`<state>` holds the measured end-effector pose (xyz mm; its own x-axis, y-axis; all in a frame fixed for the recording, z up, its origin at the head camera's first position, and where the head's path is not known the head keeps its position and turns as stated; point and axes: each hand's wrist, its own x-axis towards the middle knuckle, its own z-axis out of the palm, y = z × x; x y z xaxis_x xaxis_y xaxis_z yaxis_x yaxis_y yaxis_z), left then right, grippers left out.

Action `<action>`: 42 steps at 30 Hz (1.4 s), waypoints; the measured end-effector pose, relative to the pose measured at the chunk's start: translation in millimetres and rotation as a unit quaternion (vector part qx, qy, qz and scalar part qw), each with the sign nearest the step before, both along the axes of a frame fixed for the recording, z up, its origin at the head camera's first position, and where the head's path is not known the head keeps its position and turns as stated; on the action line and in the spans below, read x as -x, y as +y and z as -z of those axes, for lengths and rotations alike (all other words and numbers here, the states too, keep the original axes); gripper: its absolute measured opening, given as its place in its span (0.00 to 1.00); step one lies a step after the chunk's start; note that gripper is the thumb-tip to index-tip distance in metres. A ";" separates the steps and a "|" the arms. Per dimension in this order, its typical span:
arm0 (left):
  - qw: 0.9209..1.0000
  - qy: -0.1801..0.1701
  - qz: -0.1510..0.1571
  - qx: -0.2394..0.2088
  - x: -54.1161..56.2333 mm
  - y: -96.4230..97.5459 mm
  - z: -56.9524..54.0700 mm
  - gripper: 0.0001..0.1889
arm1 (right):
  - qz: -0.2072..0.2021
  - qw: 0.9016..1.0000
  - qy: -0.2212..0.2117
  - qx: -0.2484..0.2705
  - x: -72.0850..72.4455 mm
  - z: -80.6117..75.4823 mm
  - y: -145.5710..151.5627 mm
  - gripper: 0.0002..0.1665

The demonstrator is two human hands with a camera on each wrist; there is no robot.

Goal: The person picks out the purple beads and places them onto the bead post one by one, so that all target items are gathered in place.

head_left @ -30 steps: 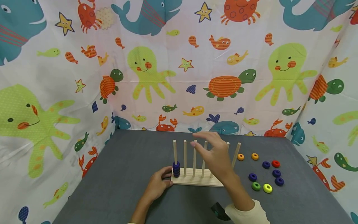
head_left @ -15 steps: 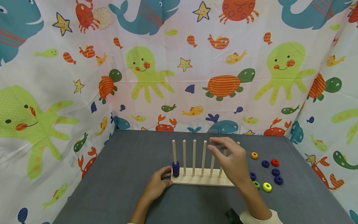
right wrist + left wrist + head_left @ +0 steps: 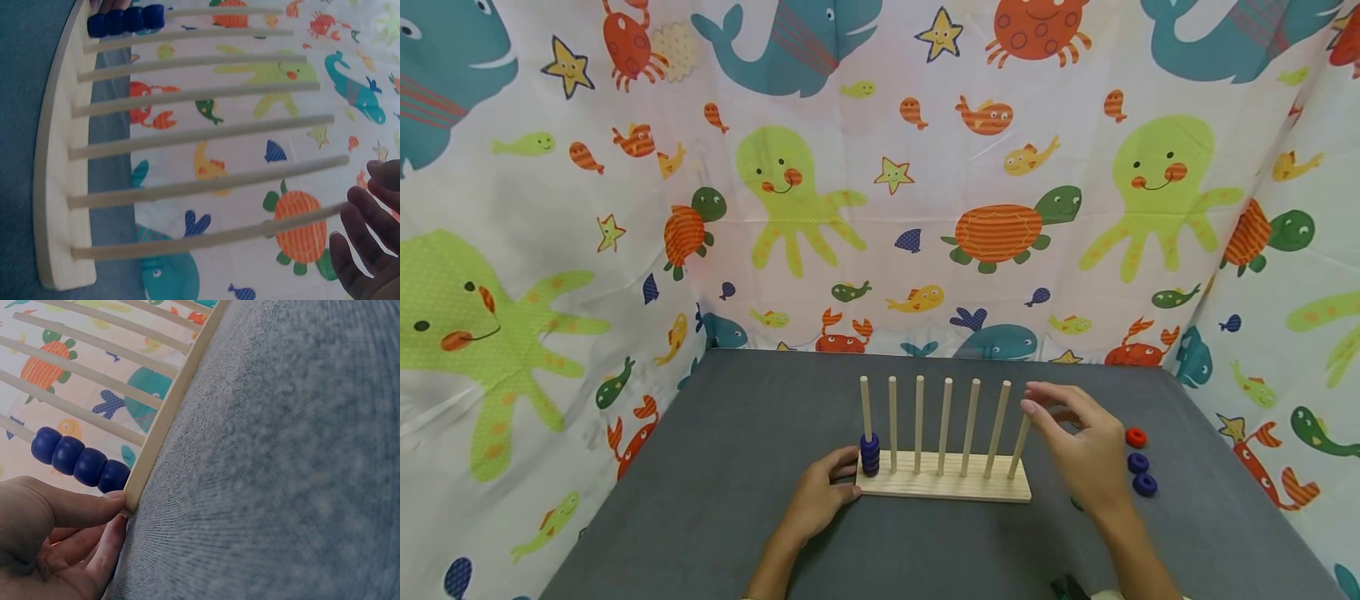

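Note:
A wooden peg board (image 3: 942, 486) with a row of upright pegs stands on the grey table. Several dark blue rings (image 3: 870, 456) are stacked on its leftmost peg; the other pegs carry none. My left hand (image 3: 822, 493) grips the board's left end, thumb and fingers at its corner in the left wrist view. My right hand (image 3: 1084, 450) is raised beside the top of the rightmost peg (image 3: 206, 232), fingers loosely bent and holding nothing. Its fingertips (image 3: 353, 215) are at that peg's tip; whether they touch it I cannot tell.
On the right of the table lie a red ring (image 3: 1136, 437) and blue rings (image 3: 1145, 485). A sliver of a green ring (image 3: 1077, 504) shows past my right hand, which hides other rings. A curtain (image 3: 880, 208) printed with sea animals hangs behind.
My right hand has moved rightward along the tops of the pegs, from the middle ones to the last, now covering several loose rings. The left hand stays on the board's end.

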<state>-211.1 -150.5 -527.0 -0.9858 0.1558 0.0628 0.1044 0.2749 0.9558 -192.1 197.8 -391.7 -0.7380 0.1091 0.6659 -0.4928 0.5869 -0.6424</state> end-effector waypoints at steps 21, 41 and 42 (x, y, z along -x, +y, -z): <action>1.000 -0.006 -0.002 0.010 -1.1 2.0 -0.1 0.33 | 0.115 0.990 -0.075 0.031 -9.6 38.4 68.0 0.13; 1.000 -0.005 -0.007 0.021 0.5 0.6 -2.0 0.33 | 0.192 0.969 -0.147 0.043 -3.0 65.1 118.1 0.14; 1.000 -0.007 -0.007 0.022 0.5 0.8 -1.7 0.33 | 0.196 0.968 -0.151 0.037 -2.4 66.8 120.0 0.15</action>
